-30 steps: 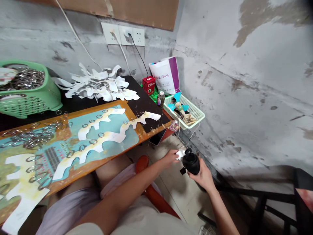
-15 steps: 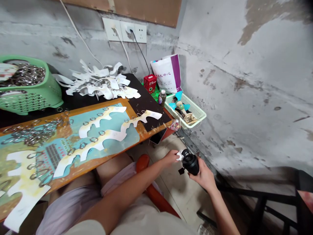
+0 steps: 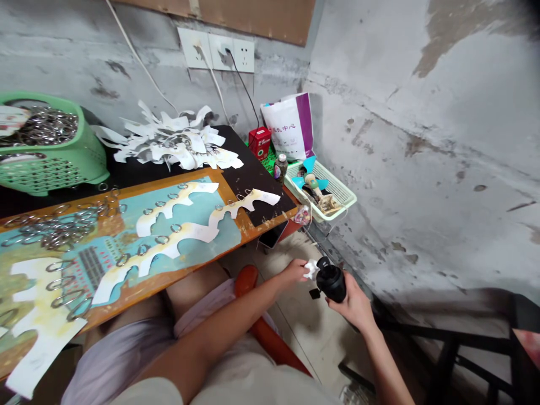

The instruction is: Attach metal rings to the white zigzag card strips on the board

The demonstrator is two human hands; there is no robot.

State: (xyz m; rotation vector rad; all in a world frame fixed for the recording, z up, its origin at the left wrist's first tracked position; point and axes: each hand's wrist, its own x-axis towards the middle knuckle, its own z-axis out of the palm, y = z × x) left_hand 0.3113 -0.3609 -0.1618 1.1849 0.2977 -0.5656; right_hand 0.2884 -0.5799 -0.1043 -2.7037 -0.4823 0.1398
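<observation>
Off the table's right end, my right hand (image 3: 354, 305) is wrapped round a black bottle (image 3: 331, 286) with its flip lid up, the top tilted toward me. My left hand (image 3: 294, 272) pinches a crumpled white tissue (image 3: 311, 270) close beside the bottle's mouth. Whether the tissue touches the rim I cannot tell. A small black tab (image 3: 314, 293) hangs at the bottle's left side. On the table, scalloped white paper strips (image 3: 158, 251) carry metal rings, and a heap of loose rings (image 3: 63, 228) lies to the left.
A green basket (image 3: 80, 163) full of rings stands back left, beside a pile of white strips (image 3: 177, 140). A pale basket (image 3: 348, 194) with odds and ends, a jar (image 3: 280, 169) and a red box (image 3: 259, 143) sit near the corner. A black metal frame (image 3: 447, 337) stands right.
Both hands, with the bottle and tissue, have shifted very slightly to the right. The tissue remains beside the bottle's mouth. Things on the table have not moved.
</observation>
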